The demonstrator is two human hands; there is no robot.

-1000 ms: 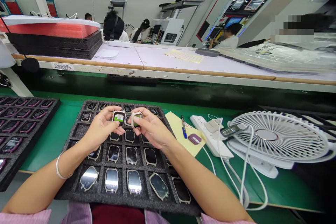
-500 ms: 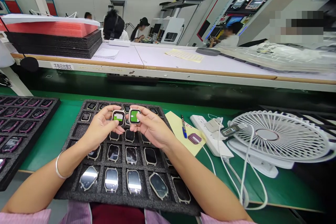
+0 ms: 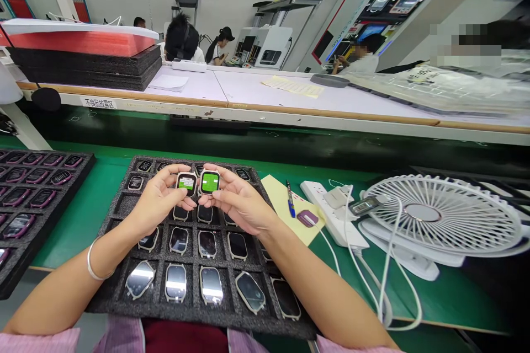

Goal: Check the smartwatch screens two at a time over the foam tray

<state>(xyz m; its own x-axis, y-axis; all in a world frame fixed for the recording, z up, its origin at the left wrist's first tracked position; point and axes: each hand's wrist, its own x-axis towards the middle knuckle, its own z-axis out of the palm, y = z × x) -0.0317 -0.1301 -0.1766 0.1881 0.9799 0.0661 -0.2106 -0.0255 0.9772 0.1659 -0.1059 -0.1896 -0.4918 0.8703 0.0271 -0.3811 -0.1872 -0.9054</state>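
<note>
My left hand [image 3: 159, 198] pinches a small smartwatch body [image 3: 186, 183] whose screen shows green and white. My right hand [image 3: 240, 203] holds a second smartwatch body [image 3: 210, 182] with a bright green screen, side by side with the first. Both are held just above the far half of a black foam tray [image 3: 124, 198]. The tray's pockets hold several more watch bodies with dark screens [image 3: 207, 244].
A second black foam tray [image 3: 25, 231] with purple-rimmed watches lies at the left. Right of the main tray lie a yellow sheet [image 3: 277, 198] with a blue pen [image 3: 290, 198], a white power strip [image 3: 331, 215] and a white fan [image 3: 443, 215]. Other people sit behind the far white bench [image 3: 290, 105].
My right hand has turned its watch face-up, so its green screen now shows fully, and moved it close beside the left watch. My left hand has hardly moved.
</note>
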